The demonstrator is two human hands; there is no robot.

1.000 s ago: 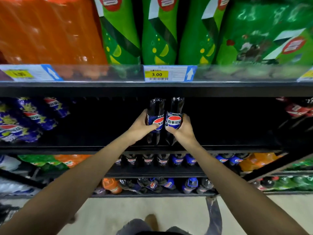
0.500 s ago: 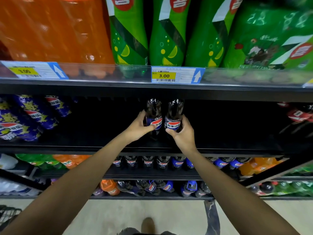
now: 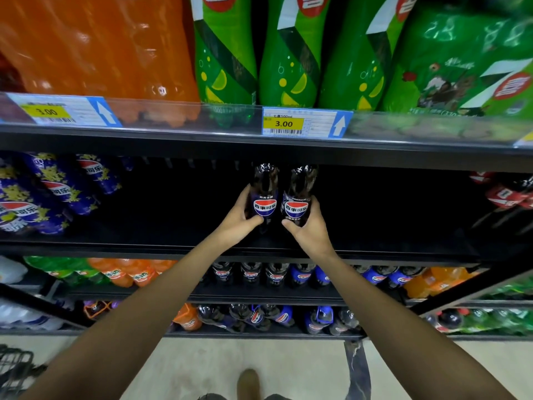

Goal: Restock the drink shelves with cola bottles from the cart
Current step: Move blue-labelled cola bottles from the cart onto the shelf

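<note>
While both arms reach up from the bottom corners of the frame, each hand grasps one cola bottle at the centre of the picture, inside the dark middle shelf (image 3: 144, 246). The left hand (image 3: 238, 223) wraps its fingers round the left bottle (image 3: 265, 192), thumb across the front just under the round label. The right hand (image 3: 310, 229) grips the right bottle (image 3: 298, 194) the same way, thumb below its label. Both bottles stand upright, long axis running up and down the frame, necks pointing to the upper shelf edge, labels facing the camera. They sit just beside each other, nearly touching, each between the two hands and rising above the hand that holds it. Their bases are lost in shadow, so I cannot tell whether they rest on the shelf.

Above centre, a price tag (image 3: 305, 124) hangs on the upper shelf edge, with green bottles (image 3: 288, 53) over it and orange bottles (image 3: 101, 47) at upper left. Purple bottles (image 3: 49, 186) lie at middle left. Below the hands, a row of cola bottles (image 3: 274, 274) fills the next shelf down. A wire cart (image 3: 14, 368) shows at lower left.
</note>
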